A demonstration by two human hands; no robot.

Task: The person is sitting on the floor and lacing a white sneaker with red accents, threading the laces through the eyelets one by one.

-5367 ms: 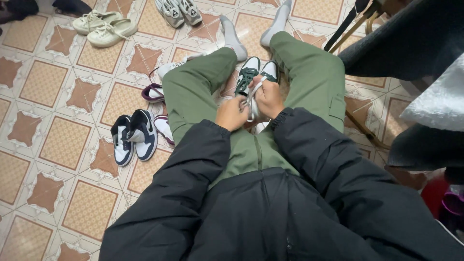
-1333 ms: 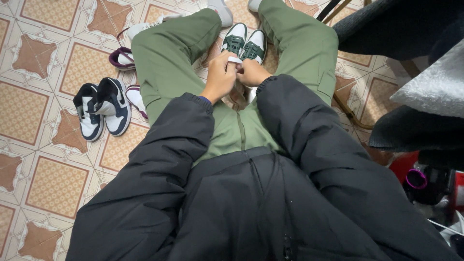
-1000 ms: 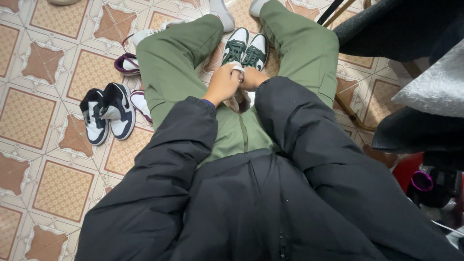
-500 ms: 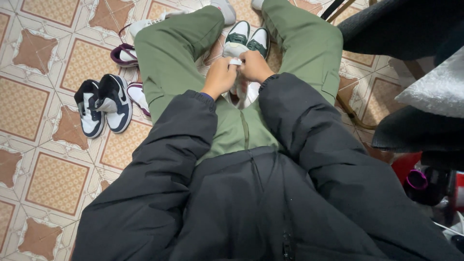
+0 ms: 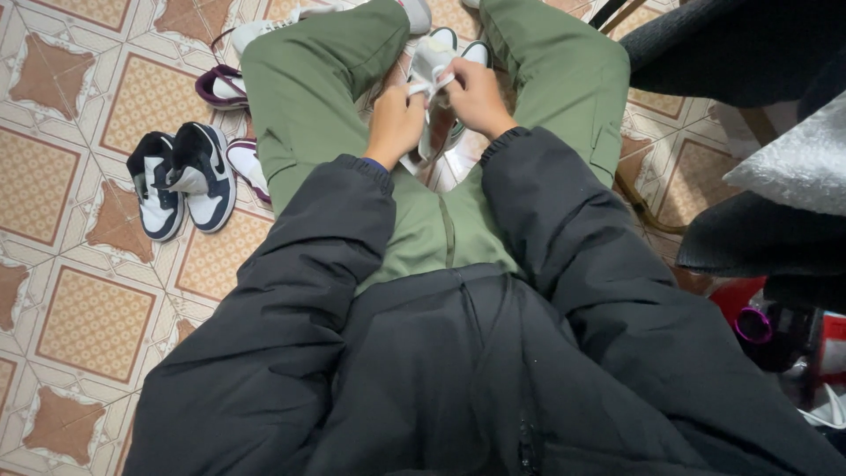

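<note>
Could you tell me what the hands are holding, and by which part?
Both the left hand and right hand pinch the white lace of the green-and-white sneaker.

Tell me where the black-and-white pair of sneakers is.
In the head view, the black-and-white pair of sneakers stands on the tiled floor at the person's left, beside the left leg.

Single head view, looking steeply down from close above the green-trousered lap (image 5: 441, 229); tiled floor (image 5: 79, 317) left of it.
</note>
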